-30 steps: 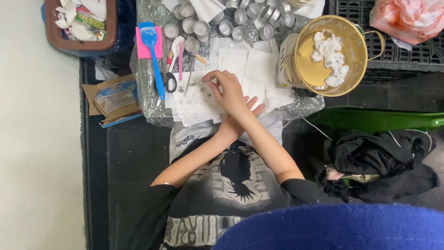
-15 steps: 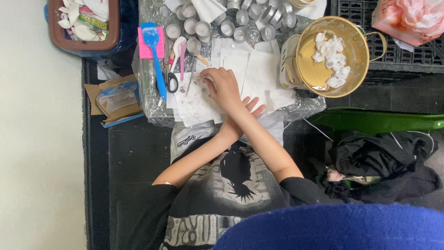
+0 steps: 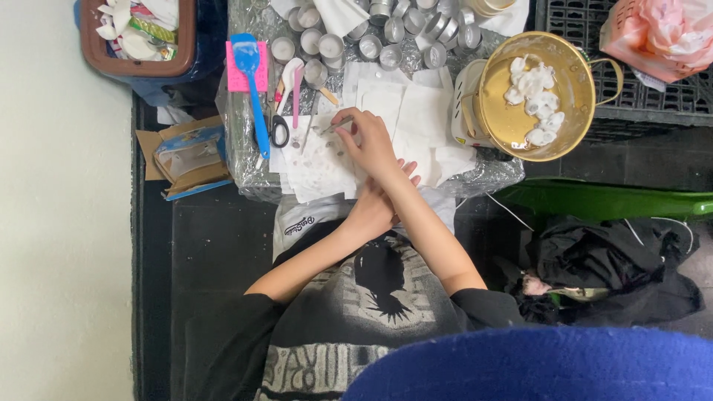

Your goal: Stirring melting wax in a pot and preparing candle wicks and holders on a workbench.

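the right hand [image 3: 369,145] reaches out over the white paper sheets [image 3: 401,111], and its fingers are pinched shut on a thin little stick [image 3: 336,125] that looks like a candle wick. the stick lies right at the fingertips, above the spotted part of the paper sheets. the left hand [image 3: 373,208] is just below the paper sheets, tucked under the right arm and touching it. its fingers poke out a little, but i cannot tell if it holds anything.

left of the paper sheets are a blue spatula [image 3: 251,82] on a pink pad [image 3: 239,76], a pair of scissors [image 3: 279,126] and a pink spoon [image 3: 297,93]. above the paper sheets stand many small tin cups [image 3: 330,44], some with white wax inside. right of the paper sheets is a gold pot [image 3: 536,96] with white lumps in it. far left of the paper sheets is a small cardboard box [image 3: 189,160], and up past it a brown bin [image 3: 141,37] full of scraps.
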